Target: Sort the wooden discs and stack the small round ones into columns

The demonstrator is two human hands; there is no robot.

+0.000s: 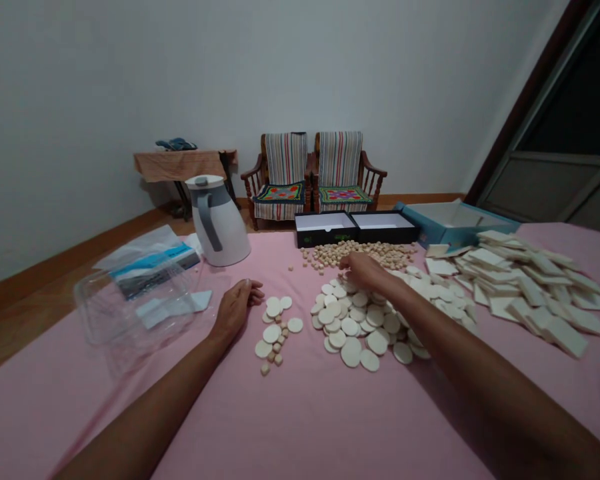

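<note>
Spread over a pink, cloth-covered desk (320, 427), seemingly to keep kinds unmixed. Heaped centre right in flat, round, cream discs (350, 327). Resting centre left with the left hand (233, 307), released and loosely bent, perhaps for support, beside a smaller disc cluster (271, 333). Stretched across the heap with the right hand (364, 270) because of small, tan, wooden cubes (336, 255) lying behind, upper centre; cannot tell the grip there.

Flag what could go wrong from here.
1. The right hand is at the small blocks, its forearm crossing the disc pile in view; a low sweep might mix the two.
2. The left hand lies beside a loose group of discs and blocks; a nudge could scatter it.
</note>
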